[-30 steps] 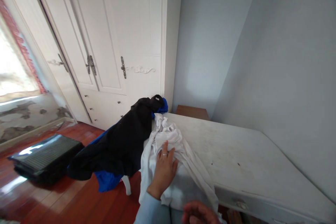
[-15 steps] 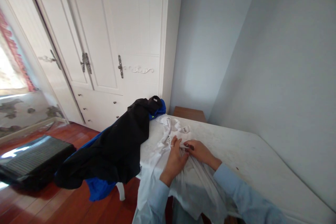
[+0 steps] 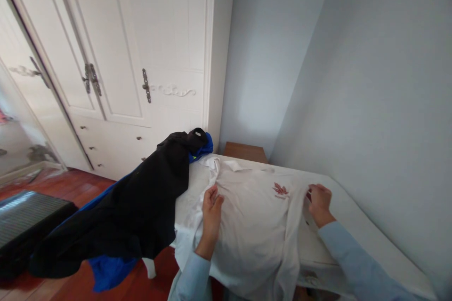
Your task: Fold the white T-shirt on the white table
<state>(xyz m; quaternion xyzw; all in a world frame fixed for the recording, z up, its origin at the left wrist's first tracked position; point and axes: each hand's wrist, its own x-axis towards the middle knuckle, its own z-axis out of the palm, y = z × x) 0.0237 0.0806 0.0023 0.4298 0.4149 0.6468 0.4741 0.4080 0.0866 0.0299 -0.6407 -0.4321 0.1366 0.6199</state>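
A white long-sleeved shirt (image 3: 252,216) with a red leaf print (image 3: 280,189) on its chest lies spread over the white table (image 3: 341,197), its lower part hanging past the front edge. My left hand (image 3: 211,214) is closed on the shirt's left side, fingers curled into the cloth. At the shirt's other side my right hand (image 3: 320,203) pinches the cloth near the top of the sleeve. Some of the fabric to the left of my left hand is bunched up.
Black clothing (image 3: 141,202) with blue cloth (image 3: 109,270) under it drapes off the table's left end. A white wardrobe (image 3: 173,33) stands behind, beside a brown wooden piece (image 3: 246,151). A dark ribbed case (image 3: 31,225) lies on the red floor. Grey wall (image 3: 381,80) borders the right.
My hands have moved apart, the right one going far to the right. The gathered white cloth is now spread wide, showing the leaf print. The view has turned slightly right.
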